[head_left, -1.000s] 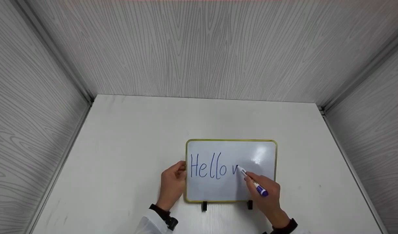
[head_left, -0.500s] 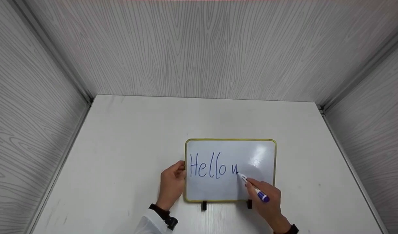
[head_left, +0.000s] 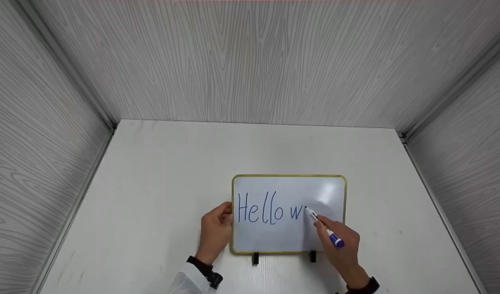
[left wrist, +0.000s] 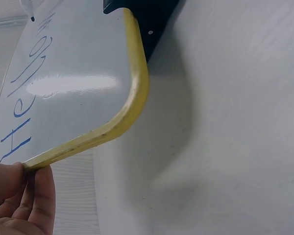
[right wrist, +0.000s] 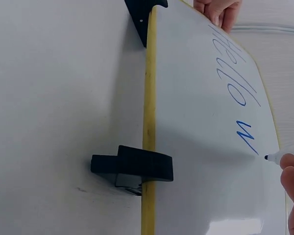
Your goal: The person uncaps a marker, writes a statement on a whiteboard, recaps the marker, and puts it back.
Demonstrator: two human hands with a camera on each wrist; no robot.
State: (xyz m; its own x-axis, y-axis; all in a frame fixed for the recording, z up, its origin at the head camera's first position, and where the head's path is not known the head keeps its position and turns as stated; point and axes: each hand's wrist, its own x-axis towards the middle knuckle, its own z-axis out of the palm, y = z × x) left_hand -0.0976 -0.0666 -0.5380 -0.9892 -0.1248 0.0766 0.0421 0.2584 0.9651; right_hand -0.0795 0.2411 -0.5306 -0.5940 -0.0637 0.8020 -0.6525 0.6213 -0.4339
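A small whiteboard (head_left: 270, 239) with a yellow frame stands on black feet, and blue writing on it reads "Hello w". My left hand (head_left: 216, 230) pinches the board's left edge between thumb and fingers; the left wrist view shows the thumb (left wrist: 7, 178) on the front and fingers behind. My right hand (head_left: 340, 245) grips a white marker (head_left: 314, 215) with a purple-blue end, held like a pen. Its dark tip is just right of the "w". In the right wrist view the marker (right wrist: 284, 157) tip looks slightly apart from the board's surface.
The board's two black feet (head_left: 255, 258) (right wrist: 144, 164) rest on a white table (head_left: 168, 163). Grey wood-patterned panels (head_left: 250, 61) rise at the back and both sides. A dark band (head_left: 205, 269) is around each wrist.
The right hand has moved a little to the right with the marker. The partial letter after "Hello" has become a full "w". The left hand keeps its hold on the board.
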